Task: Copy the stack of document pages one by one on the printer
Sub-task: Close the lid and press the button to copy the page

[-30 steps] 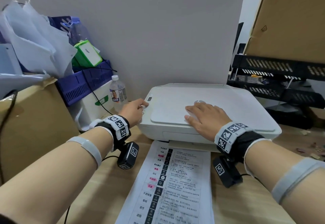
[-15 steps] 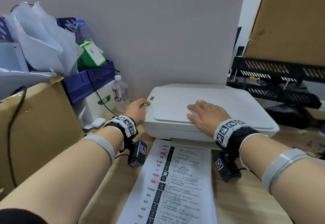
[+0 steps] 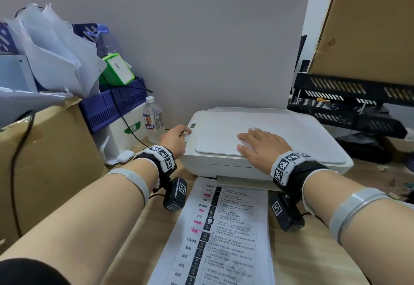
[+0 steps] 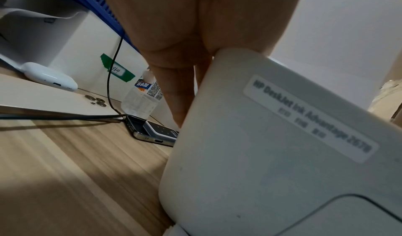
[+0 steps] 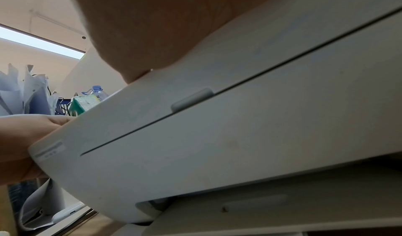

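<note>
Resting on the printer (image 3: 302, 132) lid — right hand (image 3: 261, 147) flat.

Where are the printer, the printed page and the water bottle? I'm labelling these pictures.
printer (image 3: 291, 132): head view, bare part of its closed lid.
printed page (image 3: 233, 228): head view, its text area.
water bottle (image 3: 153, 120): head view, its label.

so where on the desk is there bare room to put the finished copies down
Bare wood shows on the desk right of the printed page, under the right forearm, and in a narrower strip left of the page, below the cardboard box. Left of the printer it is crowded: water bottle, earbud case, phone, cable.
</note>
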